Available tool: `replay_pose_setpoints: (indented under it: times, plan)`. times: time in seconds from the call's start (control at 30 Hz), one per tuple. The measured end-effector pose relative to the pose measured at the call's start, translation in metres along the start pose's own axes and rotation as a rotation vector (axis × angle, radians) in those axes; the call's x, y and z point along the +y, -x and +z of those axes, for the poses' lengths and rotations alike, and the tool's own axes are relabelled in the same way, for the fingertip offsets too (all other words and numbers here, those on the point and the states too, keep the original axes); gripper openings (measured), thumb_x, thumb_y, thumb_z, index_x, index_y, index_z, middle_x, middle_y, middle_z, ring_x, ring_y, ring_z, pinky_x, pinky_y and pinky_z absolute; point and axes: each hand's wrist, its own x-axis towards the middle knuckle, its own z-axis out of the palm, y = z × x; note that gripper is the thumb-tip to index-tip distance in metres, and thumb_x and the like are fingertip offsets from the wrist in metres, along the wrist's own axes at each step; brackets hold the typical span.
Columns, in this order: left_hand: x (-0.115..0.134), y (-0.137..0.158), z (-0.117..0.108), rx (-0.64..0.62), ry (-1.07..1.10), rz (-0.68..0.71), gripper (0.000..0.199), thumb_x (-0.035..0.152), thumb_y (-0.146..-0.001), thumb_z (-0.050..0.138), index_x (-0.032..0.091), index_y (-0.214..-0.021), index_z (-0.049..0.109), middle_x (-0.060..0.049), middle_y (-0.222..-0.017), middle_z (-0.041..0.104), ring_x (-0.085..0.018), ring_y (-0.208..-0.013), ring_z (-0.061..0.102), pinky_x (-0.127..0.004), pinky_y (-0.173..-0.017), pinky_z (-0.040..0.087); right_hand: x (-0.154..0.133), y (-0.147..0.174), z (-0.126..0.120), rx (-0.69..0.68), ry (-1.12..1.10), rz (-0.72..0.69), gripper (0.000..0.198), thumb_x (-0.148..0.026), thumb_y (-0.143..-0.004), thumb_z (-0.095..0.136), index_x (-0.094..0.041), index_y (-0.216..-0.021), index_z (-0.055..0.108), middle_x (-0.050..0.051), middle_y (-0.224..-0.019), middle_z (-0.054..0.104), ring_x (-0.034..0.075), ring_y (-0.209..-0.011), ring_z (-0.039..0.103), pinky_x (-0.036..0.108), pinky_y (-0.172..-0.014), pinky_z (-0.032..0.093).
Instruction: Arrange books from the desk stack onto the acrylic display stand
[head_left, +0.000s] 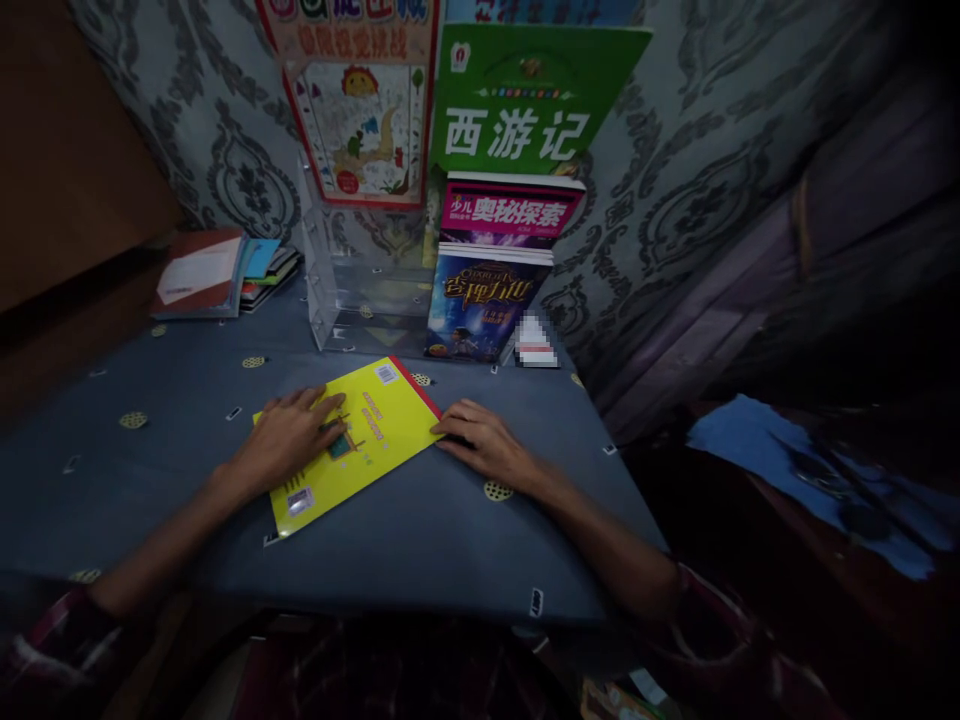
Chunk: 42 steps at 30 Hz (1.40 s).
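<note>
So the person at the table (187, 520) has a yellow book (401, 425) lying flat right in front of them, turned at a slant, and I'll use it as the middle of my clock, with 12 pointing away from the seat. The side facing up has a barcode near 1 o'clock, a pale sticker down by 7 and a red strip along the upper right edge.

Left hand (292, 435) is at the book's 9 o'clock, resting on the cover, fingers stretched out and not closed round anything. Right hand (484, 442) is over at 3, fingertips on the corner there, but honestly I can't tell from here if it's pinching it or just touching. Both arms come out of plaid sleeves (716, 620).

From 12 to 1 there's a clear plastic rack (320, 275) standing up. A red-bordered book (360, 130) sits up at 12, and toward 1 it's a green book (517, 100) on top, then a pink book (510, 208), then a dark blue book (480, 305) lowest. Just beside that one there's a small white thing (536, 345), too blurred to make out. A book pile (202, 270) lies near 11, and way off at 3, past the table edge, is a blue cloth (750, 445)
</note>
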Motion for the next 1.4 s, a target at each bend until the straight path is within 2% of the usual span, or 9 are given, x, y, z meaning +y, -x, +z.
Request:
replay_pose_setpoints:
  times: [0.17, 0.33, 0.5, 0.67, 0.8, 0.93, 1.03, 1.23, 1.4]
  plan:
    - [0.010, 0.016, -0.014, -0.066, -0.044, -0.034, 0.047, 0.044, -0.102, 0.044, 0.026, -0.145, 0.053, -0.014, -0.147, 0.054, -0.036, -0.123, 0.058, -0.051, -0.095, 0.052, 0.013, -0.009, 0.000, 0.003, 0.083, 0.036, 0.021, -0.022, -0.102, 0.051, -0.020, -0.110, 0.070, 0.010, -0.103, 0.071, 0.023, -0.095, 0.061, 0.037, -0.082, 0.051]
    - [0.019, 0.027, -0.020, -0.067, -0.061, -0.030, 0.042, 0.044, -0.103, 0.041, 0.026, -0.138, 0.058, -0.014, -0.133, 0.060, -0.033, -0.109, 0.064, -0.038, -0.074, 0.055, 0.037, -0.029, 0.008, 0.057, 0.155, 0.105, 0.022, -0.016, -0.100, 0.051, -0.018, -0.104, 0.073, 0.010, -0.094, 0.071, 0.024, -0.090, 0.061, 0.036, -0.078, 0.049]
    - [0.024, 0.032, -0.020, -0.091, -0.062, -0.021, 0.040, 0.046, -0.103, 0.042, 0.025, -0.131, 0.062, -0.012, -0.119, 0.064, -0.028, -0.096, 0.067, -0.033, -0.070, 0.051, 0.051, -0.050, 0.016, 0.052, 0.126, 0.105, 0.021, -0.012, -0.097, 0.054, -0.019, -0.101, 0.074, 0.010, -0.092, 0.072, 0.023, -0.088, 0.061, 0.035, -0.078, 0.048]
    - [0.030, 0.036, -0.021, -0.067, -0.090, 0.009, 0.037, 0.044, -0.103, 0.043, 0.021, -0.122, 0.065, -0.013, -0.117, 0.065, -0.027, -0.091, 0.068, -0.033, -0.068, 0.051, 0.051, -0.053, 0.019, 0.075, 0.124, 0.113, 0.023, -0.013, -0.097, 0.052, -0.020, -0.099, 0.073, 0.009, -0.092, 0.073, 0.023, -0.087, 0.061, 0.037, -0.079, 0.049]
    - [0.041, 0.047, -0.021, -0.078, -0.118, 0.089, 0.031, 0.034, -0.102, 0.046, 0.016, -0.117, 0.065, -0.015, -0.113, 0.067, -0.032, -0.104, 0.066, -0.038, -0.073, 0.054, 0.040, -0.043, 0.020, 0.107, 0.121, 0.122, 0.024, -0.014, -0.097, 0.050, -0.019, -0.106, 0.072, 0.010, -0.101, 0.074, 0.025, -0.093, 0.063, 0.041, -0.084, 0.051]
    - [0.053, 0.063, -0.012, -0.059, 0.005, 0.457, 0.036, 0.038, -0.094, 0.065, 0.019, -0.124, 0.062, -0.013, -0.126, 0.064, -0.031, -0.118, 0.060, -0.043, -0.092, 0.054, 0.023, -0.034, 0.021, 0.100, 0.129, 0.133, 0.025, -0.016, -0.097, 0.050, -0.016, -0.110, 0.071, 0.014, -0.111, 0.073, 0.028, -0.103, 0.061, 0.043, -0.090, 0.051]
    - [0.057, 0.071, -0.001, 0.000, 0.054, 0.615, 0.041, 0.043, -0.092, 0.068, 0.020, -0.124, 0.060, -0.012, -0.130, 0.063, -0.029, -0.119, 0.059, -0.044, -0.099, 0.051, 0.005, -0.029, 0.022, 0.075, 0.157, 0.165, 0.025, -0.019, -0.097, 0.051, -0.016, -0.113, 0.071, 0.015, -0.117, 0.071, 0.030, -0.111, 0.059, 0.046, -0.095, 0.050]
    - [0.057, 0.078, 0.007, 0.085, 0.058, 0.669, 0.027, 0.038, -0.100, 0.055, 0.021, -0.120, 0.063, -0.010, -0.127, 0.066, -0.026, -0.118, 0.061, -0.042, -0.099, 0.052, -0.039, -0.015, 0.027, 0.003, 0.106, 0.151, 0.027, -0.022, -0.100, 0.051, -0.019, -0.118, 0.069, 0.015, -0.127, 0.067, 0.030, -0.122, 0.057, 0.050, -0.102, 0.045]
    - [0.059, 0.089, 0.012, 0.121, 0.037, 0.646, 0.027, 0.034, -0.104, 0.048, 0.019, -0.116, 0.066, -0.010, -0.122, 0.069, -0.024, -0.110, 0.065, -0.039, -0.091, 0.055, -0.070, 0.000, 0.032, 0.002, 0.028, 0.129, 0.024, -0.022, -0.100, 0.053, -0.018, -0.115, 0.071, 0.015, -0.127, 0.068, 0.029, -0.121, 0.058, 0.050, -0.101, 0.046]
